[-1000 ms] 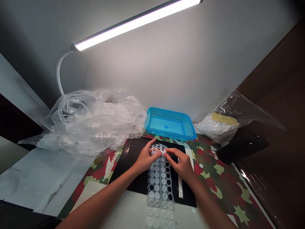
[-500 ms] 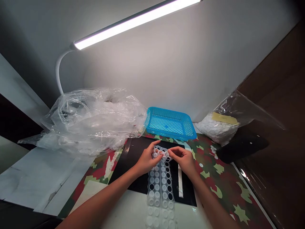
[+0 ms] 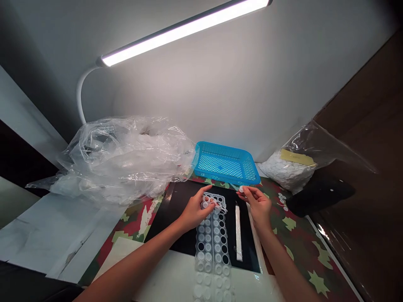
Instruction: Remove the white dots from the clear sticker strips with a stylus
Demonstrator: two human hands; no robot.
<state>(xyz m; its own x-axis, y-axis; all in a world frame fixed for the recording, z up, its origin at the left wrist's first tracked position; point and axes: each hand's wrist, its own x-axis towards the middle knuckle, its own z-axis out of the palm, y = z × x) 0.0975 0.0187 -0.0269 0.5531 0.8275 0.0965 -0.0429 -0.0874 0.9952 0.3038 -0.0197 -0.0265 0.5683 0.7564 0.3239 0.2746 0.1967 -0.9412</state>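
A long translucent plastic sheet (image 3: 213,243) with rows of round pockets runs toward me. White discs sit in many pockets, while others show dark through. My left hand (image 3: 197,209) is closed on the far end, thumb across it and index finger stretched out. Part of the sheet is bunched under that thumb; the rest of the grip is hidden. Right of the sheet, my right hand (image 3: 258,206) is raised and apart from it. Thumb and fingers pinch a small white disc (image 3: 241,189).
A black mat (image 3: 179,209) lies beneath the sheet, with a narrow white strip (image 3: 238,235) on it. Behind stands a blue basket (image 3: 220,178). A large clear bag (image 3: 126,159) is at left, a bag of white pieces (image 3: 288,170) at right. Loose white discs (image 3: 281,196) lie nearby.
My right hand has moved from the sheet's far end to the right, and a white disc now shows in its fingers. The left hand has stayed on the sheet.
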